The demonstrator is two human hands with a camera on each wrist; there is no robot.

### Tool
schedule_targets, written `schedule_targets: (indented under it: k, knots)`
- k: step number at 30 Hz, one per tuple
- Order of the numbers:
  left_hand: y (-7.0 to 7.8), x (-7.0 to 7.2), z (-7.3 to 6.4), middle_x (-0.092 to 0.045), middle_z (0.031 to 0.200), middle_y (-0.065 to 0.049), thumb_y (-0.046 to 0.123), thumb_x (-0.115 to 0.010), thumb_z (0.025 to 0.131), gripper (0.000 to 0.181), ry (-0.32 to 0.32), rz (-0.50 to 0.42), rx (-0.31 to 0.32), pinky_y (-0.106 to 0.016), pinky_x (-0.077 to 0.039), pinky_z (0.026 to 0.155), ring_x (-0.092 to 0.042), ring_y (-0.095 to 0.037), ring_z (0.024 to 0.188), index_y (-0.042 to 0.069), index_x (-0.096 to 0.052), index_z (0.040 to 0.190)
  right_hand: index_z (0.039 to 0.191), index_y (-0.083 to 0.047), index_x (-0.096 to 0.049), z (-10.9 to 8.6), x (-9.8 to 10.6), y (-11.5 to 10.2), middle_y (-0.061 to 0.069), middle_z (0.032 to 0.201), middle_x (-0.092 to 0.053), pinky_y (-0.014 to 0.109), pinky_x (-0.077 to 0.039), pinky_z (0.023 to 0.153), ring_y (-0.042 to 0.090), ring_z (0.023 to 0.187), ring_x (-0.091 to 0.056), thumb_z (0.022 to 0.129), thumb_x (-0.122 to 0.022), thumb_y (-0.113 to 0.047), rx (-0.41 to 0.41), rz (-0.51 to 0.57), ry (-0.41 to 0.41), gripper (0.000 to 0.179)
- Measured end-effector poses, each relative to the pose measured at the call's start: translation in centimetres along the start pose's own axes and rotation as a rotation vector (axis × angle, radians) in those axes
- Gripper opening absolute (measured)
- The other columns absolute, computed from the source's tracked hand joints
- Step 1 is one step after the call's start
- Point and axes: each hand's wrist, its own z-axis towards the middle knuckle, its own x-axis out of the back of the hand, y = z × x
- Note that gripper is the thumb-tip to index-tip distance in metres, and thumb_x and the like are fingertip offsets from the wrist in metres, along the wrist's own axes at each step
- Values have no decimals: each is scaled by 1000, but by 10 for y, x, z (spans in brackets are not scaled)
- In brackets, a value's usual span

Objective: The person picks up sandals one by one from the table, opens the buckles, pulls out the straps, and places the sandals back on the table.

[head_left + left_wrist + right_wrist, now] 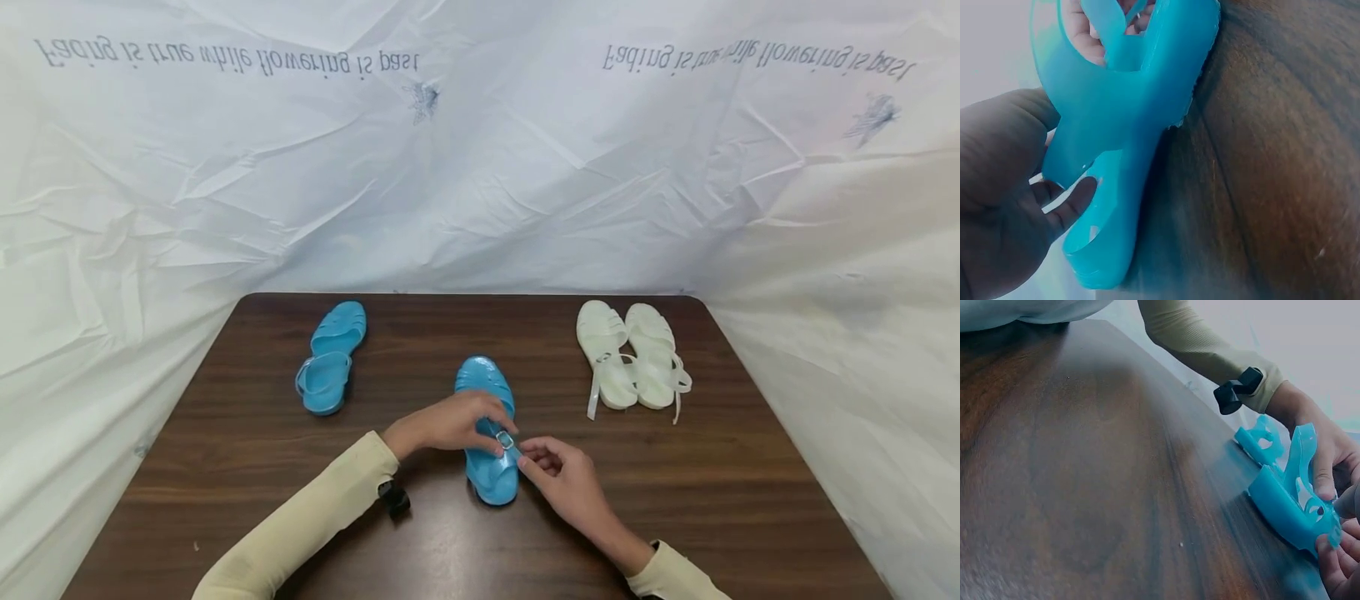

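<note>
A blue jelly sandal (483, 375) lies on the table in front of the person, its toe pointing to the far edge. Near its ankle strap sits a silvery buckle (505, 439). The left hand (459, 422) reaches over the sandal from the left and holds the strap by the buckle between thumb and fingers. From the right side, the right hand (566, 483) pinches the strap's end close to the buckle. In the left wrist view the blue strap (1091, 112) hides part of the fingers. The right wrist view shows the right fingers (1332, 569) at the sandal's side.
Another blue sandal (337, 333) lies at the back left of the brown table (420, 333). A pair of white sandals (618, 387) with loose straps lies side by side at the back right. White printed sheeting (480, 167) hangs behind and around the table.
</note>
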Motion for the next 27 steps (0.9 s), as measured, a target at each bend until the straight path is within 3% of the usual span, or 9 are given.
schedule_targets:
  k: [4,10,17,27]
  knots:
    - [1,-1,0,-69,115,10,34,-75,95,32,-18,83,9,-25,-47,97,-57,-4,109,18,-75,123,101,-14,-76,0,-1,0,-5,86,-71,23,-56,65,8,73,-65,92,-79,-15,10,-22,1,10]
    - [1,-3,0,-71,108,14,36,-74,95,27,-1,115,-16,-23,-46,91,-57,-1,100,22,-78,117,97,-16,-77,3,-3,2,-10,81,-68,23,-55,63,6,70,-63,89,-82,-15,52,-83,25,10]
    - [1,-7,-2,-74,108,13,34,-70,97,26,25,94,-39,-20,-46,85,-60,-3,94,19,-77,117,93,-16,-77,5,-3,-1,-12,78,-65,22,-53,62,3,68,-60,87,-83,-17,124,-133,51,9]
    - [0,-12,-8,-72,109,13,33,-72,96,25,66,48,0,-21,-47,87,-58,-2,96,18,-76,116,91,-18,-77,9,-5,-5,-13,77,-66,22,-53,62,2,69,-60,88,-82,-19,105,-155,32,6]
